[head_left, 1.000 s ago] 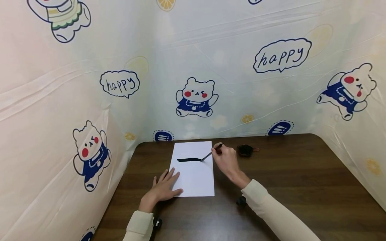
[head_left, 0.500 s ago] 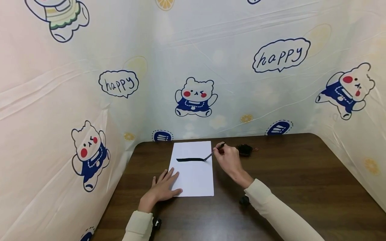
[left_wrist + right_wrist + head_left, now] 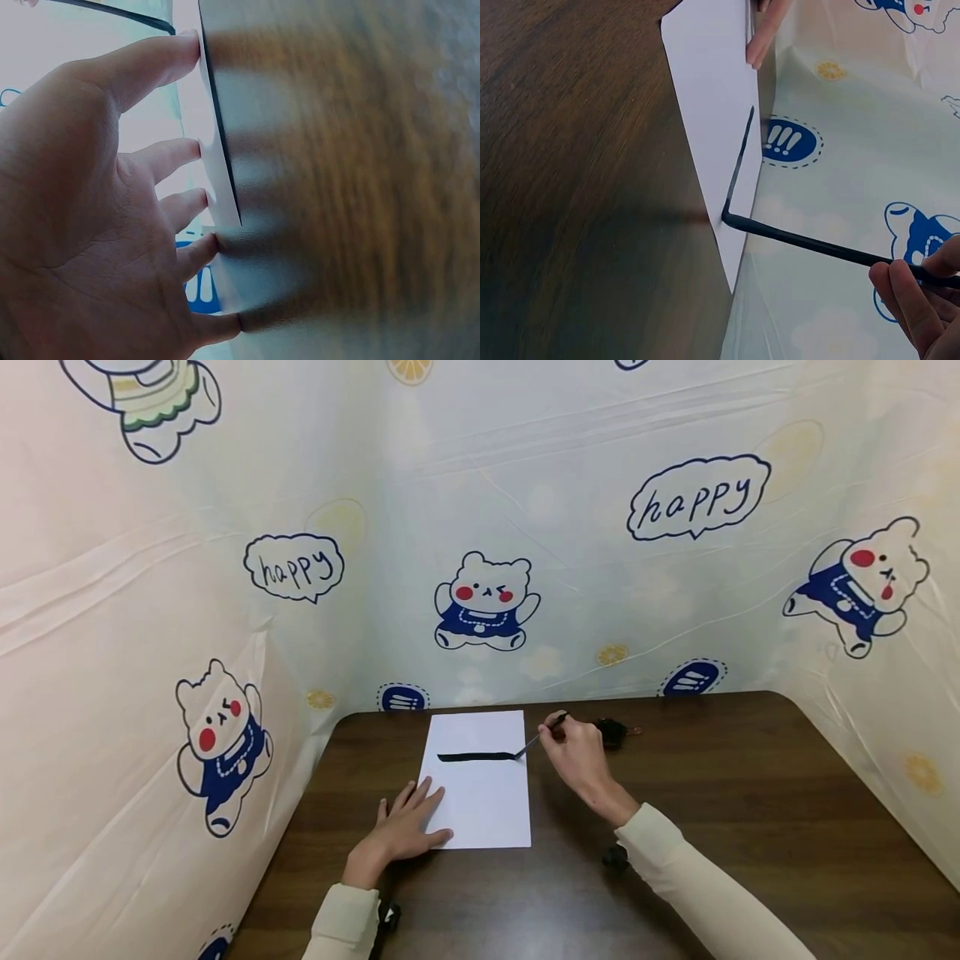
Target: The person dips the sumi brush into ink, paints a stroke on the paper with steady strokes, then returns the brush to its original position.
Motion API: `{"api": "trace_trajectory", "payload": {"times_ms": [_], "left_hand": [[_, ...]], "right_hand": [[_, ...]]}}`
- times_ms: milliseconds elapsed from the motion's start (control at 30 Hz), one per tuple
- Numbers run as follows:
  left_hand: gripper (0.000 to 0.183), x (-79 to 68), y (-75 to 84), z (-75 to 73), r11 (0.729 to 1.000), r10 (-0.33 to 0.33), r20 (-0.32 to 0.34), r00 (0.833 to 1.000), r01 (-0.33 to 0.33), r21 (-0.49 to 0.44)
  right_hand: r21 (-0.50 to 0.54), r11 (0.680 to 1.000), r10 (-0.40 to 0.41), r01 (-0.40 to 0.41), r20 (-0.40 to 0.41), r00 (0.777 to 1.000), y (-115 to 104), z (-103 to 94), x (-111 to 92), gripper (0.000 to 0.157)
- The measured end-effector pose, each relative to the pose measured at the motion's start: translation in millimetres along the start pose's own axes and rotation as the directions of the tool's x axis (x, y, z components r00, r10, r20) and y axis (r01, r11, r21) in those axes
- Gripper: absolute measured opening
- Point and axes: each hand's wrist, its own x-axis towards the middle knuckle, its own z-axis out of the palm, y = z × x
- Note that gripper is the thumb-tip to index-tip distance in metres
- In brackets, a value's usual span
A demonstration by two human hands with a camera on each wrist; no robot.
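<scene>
A white sheet of paper [image 3: 480, 810] lies on the brown table, a thick black stroke [image 3: 476, 757] running across its upper half. My right hand [image 3: 581, 760] pinches a dark, thin brush [image 3: 534, 742] by its upper part, just right of the sheet. The brush tip meets the right end of the stroke, close to the paper's right edge; the right wrist view shows the shaft [image 3: 810, 244] slanting down to it. My left hand [image 3: 405, 827] rests spread over the sheet's lower left edge. Its fingertips [image 3: 191, 49] press along the paper's edge and the table in the left wrist view.
Behind my right hand stands a small black container [image 3: 613, 732] with a reddish bit at its right. The wooden table [image 3: 720, 793] reaches to a pale cloth backdrop [image 3: 570, 568] printed with bears, which encloses the back and sides.
My right hand has moved rightward with the brush, and the black stroke has grown longer toward the paper's right edge. The left hand has stayed in place.
</scene>
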Motion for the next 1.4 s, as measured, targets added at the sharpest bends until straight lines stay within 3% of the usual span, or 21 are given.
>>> {"api": "trace_trajectory", "payload": {"times_ms": [600, 900, 1400], "left_hand": [[0.086, 1.1, 0.3, 0.4, 0.999, 0.02, -0.009, 1.0, -0.021, -0.026], [0.087, -0.4, 1.5, -0.6, 1.0, -0.003, -0.001, 1.0, 0.003, 0.006], [0.087, 1.0, 0.1, 1.7, 1.0, -0.006, -0.002, 1.0, 0.006, 0.004]], "right_hand": [[-0.004, 1.0, -0.01, 0.01, 0.004, 1.0, 3.4, -7.9, 0.4, 0.007], [-0.003, 1.0, 0.013, -0.013, 0.021, 1.0, 2.8, -13.7, -0.4, 0.009], [-0.023, 0.999, -0.028, 0.028, -0.013, 1.0, 0.7, -27.6, -0.4, 0.008]]}}
